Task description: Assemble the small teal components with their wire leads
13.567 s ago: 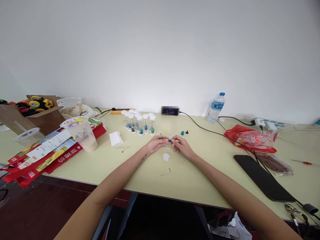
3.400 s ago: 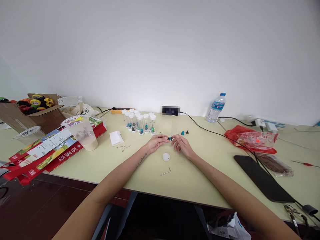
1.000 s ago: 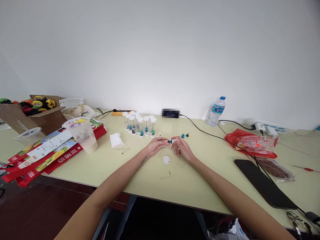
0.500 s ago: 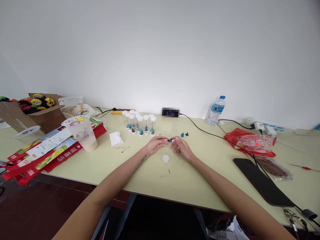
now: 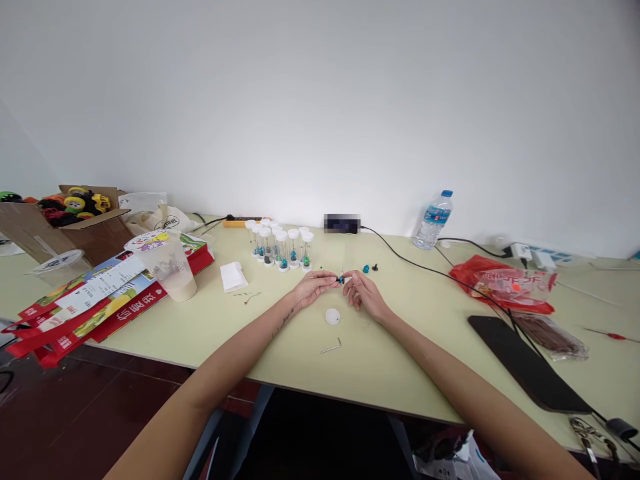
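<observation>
Between the fingertips of my left hand point(image 5: 313, 288) and my right hand point(image 5: 364, 293) is a small blue and black part point(image 5: 341, 280). Both hands pinch it, one from each side. Below them on the table lies a round white disc point(image 5: 333, 317) with a dark dot, and nearer the front edge a bent metal key point(image 5: 331, 346). A blue piece point(image 5: 367, 269) and a small black piece point(image 5: 375, 267) sit just beyond my right hand. Several clear tubes with white caps point(image 5: 283, 250) stand behind my left hand, with blue, green or dark pieces inside.
A white paper point(image 5: 233, 277), a plastic cup point(image 5: 167, 267), red bags point(image 5: 130, 293) and a toy-filled box point(image 5: 95, 230) are on the left. A water bottle point(image 5: 434, 221), red plastic packaging point(image 5: 500, 283), a black slab point(image 5: 525, 363) and cables are on the right.
The whole view has shifted very slightly. Both hands stay together around the small part, with little visible movement.
</observation>
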`<state>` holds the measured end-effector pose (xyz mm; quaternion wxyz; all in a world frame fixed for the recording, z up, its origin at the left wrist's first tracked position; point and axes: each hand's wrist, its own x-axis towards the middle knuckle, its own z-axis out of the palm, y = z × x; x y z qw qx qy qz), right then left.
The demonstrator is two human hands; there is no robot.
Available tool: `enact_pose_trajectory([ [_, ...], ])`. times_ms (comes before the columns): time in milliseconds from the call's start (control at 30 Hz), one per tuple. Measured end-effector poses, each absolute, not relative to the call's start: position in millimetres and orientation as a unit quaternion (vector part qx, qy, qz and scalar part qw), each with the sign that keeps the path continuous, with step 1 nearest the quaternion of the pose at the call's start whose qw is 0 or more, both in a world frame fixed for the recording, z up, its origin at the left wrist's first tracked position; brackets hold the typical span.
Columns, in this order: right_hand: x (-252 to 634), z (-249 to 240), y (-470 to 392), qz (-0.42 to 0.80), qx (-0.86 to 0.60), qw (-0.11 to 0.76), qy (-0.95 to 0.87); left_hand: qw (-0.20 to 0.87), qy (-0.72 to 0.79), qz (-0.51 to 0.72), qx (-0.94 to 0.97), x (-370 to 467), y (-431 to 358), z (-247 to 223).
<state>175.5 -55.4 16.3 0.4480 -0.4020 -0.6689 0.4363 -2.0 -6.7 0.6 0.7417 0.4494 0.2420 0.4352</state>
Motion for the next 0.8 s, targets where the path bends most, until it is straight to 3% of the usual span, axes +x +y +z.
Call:
enact_pose_trajectory([
  [800, 176.1, 15.2, -54.5, 0.441, -0.399, 0.454, -0.663, 0.746, 0.226, 0.435, 0.451, -2.8, -3.3, -3.2],
])
